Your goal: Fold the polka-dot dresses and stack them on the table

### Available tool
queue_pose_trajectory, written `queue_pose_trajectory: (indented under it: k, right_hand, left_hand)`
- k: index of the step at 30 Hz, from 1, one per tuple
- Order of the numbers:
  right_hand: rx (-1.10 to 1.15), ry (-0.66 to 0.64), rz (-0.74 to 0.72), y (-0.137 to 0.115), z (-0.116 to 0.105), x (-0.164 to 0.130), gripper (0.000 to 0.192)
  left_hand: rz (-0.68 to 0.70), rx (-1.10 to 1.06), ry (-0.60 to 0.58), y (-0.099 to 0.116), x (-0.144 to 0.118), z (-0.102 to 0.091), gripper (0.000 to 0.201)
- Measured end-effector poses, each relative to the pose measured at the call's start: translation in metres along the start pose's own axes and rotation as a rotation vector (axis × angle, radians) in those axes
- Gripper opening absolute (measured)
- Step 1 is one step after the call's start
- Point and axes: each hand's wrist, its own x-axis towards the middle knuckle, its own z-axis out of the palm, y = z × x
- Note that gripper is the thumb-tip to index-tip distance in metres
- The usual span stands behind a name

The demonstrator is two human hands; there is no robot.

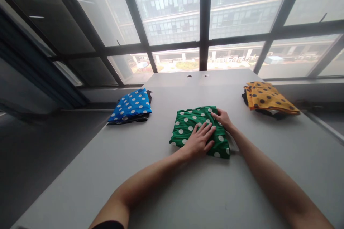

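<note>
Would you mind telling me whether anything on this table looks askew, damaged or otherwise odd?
Nothing stands out. Both hands, left hand and right hand, rest flat on the folded green dotted cloth. The blue dotted cloth and yellow dotted cloth lie folded on the table.

Two bare forearms entered from six o'clock, one from the lower left and one from the lower right. The left hand and the right hand wore no gloves, rings or watch that could be seen. At the left upper arm, near seven o'clock at the bottom edge, a dark, black-looking short sleeve edge showed. No sleeve showed on the right arm.
</note>
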Motion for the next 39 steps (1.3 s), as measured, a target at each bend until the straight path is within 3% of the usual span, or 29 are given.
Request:
queue_pose_trajectory:
  k: [2, 6, 11, 15, 17, 20, 22, 25, 32, 39]
  right_hand:
    - [0.034, 0.030, 0.020, 0.003, 0.000, 0.001, 0.056]
    - [0.073, 0.049, 0.045, 0.007, 0.001, 0.004, 0.059]
    - [0.075, 0.020, 0.040, 0.007, 0.000, 0.005, 0.056]
    - [0.016, 0.022, 0.024, 0.005, 0.000, 0.000, 0.046]
    - [-0.015, 0.035, 0.020, 0.005, 0.002, -0.002, 0.043]
    - [-0.056, 0.080, 0.020, 0.007, 0.005, -0.002, 0.042]
    - [-0.083, 0.109, 0.020, 0.008, 0.006, -0.001, 0.042]
    - [-0.120, 0.122, 0.016, 0.010, 0.008, 0.002, 0.039]
    - [-0.243, 0.134, -0.033, 0.004, 0.011, -0.006, 0.036]
    - [-0.292, 0.225, -0.144, -0.037, 0.013, -0.017, 0.037]
  left_hand:
    - [0.146, 0.002, -0.044, -0.001, -0.003, -0.004, 0.065]
    - [0.204, 0.038, -0.064, -0.011, 0.002, -0.005, 0.063]
    - [0.078, 0.068, 0.032, -0.023, 0.014, -0.001, 0.059]
    - [0.036, -0.045, 0.132, -0.040, 0.019, -0.014, 0.045]
    - [-0.073, -0.084, 0.229, -0.057, 0.022, -0.027, 0.032]
    - [-0.392, -0.066, 0.397, -0.095, 0.025, -0.045, 0.027]
    - [-0.564, -0.136, 0.416, -0.122, 0.025, -0.051, 0.036]
    - [-0.641, -0.291, 0.359, -0.147, 0.019, -0.048, 0.045]
    - [-0.616, -0.467, 0.436, -0.152, 0.013, -0.034, 0.035]
    - [-0.619, -0.742, 0.593, -0.150, 0.017, -0.056, 0.040]
